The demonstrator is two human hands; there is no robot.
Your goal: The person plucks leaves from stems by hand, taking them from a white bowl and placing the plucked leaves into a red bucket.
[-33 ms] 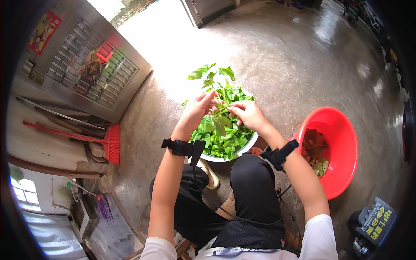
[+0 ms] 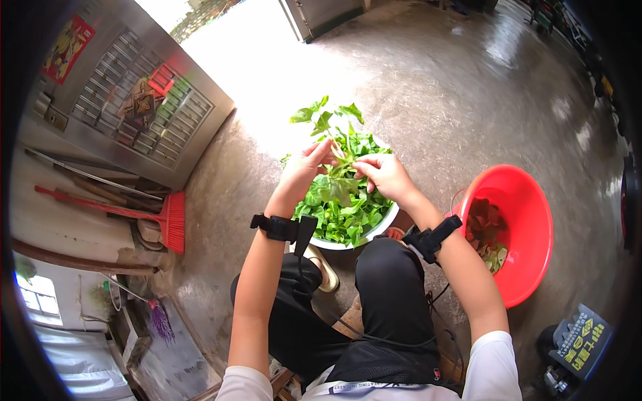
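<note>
Head view: with left hand point(image 2: 307, 164) curled inward, pinching a leafy stem point(image 2: 343, 159) aimed forward along its long axis, above greens point(image 2: 334, 219) in a white basin point(image 2: 383, 226); with right hand point(image 2: 384, 175) angled leftward, back upward, pinching it too.

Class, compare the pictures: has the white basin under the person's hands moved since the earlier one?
No. Judged against the open metal door, the white basin shows no visible shift in any direction.
</note>
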